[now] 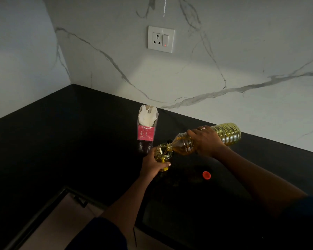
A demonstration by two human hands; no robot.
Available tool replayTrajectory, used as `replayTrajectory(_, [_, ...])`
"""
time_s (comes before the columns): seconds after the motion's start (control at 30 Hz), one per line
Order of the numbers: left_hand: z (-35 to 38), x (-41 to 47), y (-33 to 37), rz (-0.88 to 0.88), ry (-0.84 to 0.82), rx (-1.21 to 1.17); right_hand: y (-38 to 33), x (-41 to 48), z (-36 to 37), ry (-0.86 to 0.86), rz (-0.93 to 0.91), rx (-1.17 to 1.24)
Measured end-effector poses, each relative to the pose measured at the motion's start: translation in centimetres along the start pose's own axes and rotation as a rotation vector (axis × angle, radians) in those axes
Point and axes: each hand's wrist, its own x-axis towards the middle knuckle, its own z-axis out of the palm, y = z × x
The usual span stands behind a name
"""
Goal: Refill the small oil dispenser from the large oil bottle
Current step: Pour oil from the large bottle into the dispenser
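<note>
A small glass oil dispenser (163,153) stands uncapped on the black counter, with yellow oil inside. My left hand (153,166) wraps around its lower body. My right hand (206,139) grips the large ribbed plastic oil bottle (228,133) around its middle. The bottle lies tilted almost flat, its open neck resting at the dispenser's rim, and oil runs into the dispenser. The bottle's red cap (206,175) lies on the counter to the right of the dispenser.
A clear packet with a pink label and white contents (147,126) stands just behind the dispenser. The black counter (70,141) meets a marble wall with a switched socket (161,39). A lower opening with a dark frame (61,210) lies at front left.
</note>
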Motion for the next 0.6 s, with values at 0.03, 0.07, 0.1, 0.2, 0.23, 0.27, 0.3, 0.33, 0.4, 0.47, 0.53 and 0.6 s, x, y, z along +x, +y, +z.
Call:
replayTrajectory(0.03, [0.0,0.01,-0.02,0.003,0.0,-0.004,-0.02,0.0,-0.05,0.0,0.0,-0.003])
replayTrajectory(0.07, [0.0,0.03,-0.06,0.008,0.0,-0.006,-0.03,0.0,-0.07,0.001,0.0,-0.008])
replayTrajectory(0.1, [0.0,0.03,-0.05,0.012,-0.001,-0.006,-0.03,0.0,-0.08,0.005,-0.001,-0.01])
replayTrajectory(0.2, [0.0,0.05,-0.02,0.003,-0.001,-0.009,0.0,0.03,-0.04,0.009,-0.002,-0.009])
replayTrajectory(0.23, [0.01,0.06,-0.01,0.005,0.0,-0.007,0.0,0.03,-0.03,0.008,-0.001,-0.011])
replayTrajectory(0.27, [0.01,0.08,-0.03,0.009,-0.001,-0.005,0.0,0.04,-0.02,0.007,-0.001,-0.011])
replayTrajectory(0.3, [0.02,0.09,-0.04,0.012,0.001,-0.003,0.0,0.05,-0.01,0.006,-0.001,-0.009])
replayTrajectory(0.33, [0.03,0.09,-0.07,0.012,0.002,-0.003,0.01,0.07,0.01,0.005,-0.001,-0.006])
replayTrajectory(0.4, [0.01,0.04,-0.06,0.007,0.005,-0.001,0.01,0.06,0.0,0.008,-0.002,-0.002])
replayTrajectory(0.47, [-0.02,0.02,-0.01,0.005,0.007,0.005,0.02,0.03,-0.02,0.009,-0.004,-0.002])
replayTrajectory(0.53, [-0.02,0.01,0.07,0.005,0.006,0.008,0.01,0.0,-0.06,0.008,-0.004,-0.005])
replayTrajectory(0.6, [-0.02,-0.02,0.09,0.007,0.003,0.011,0.0,-0.02,-0.09,0.006,-0.004,-0.008])
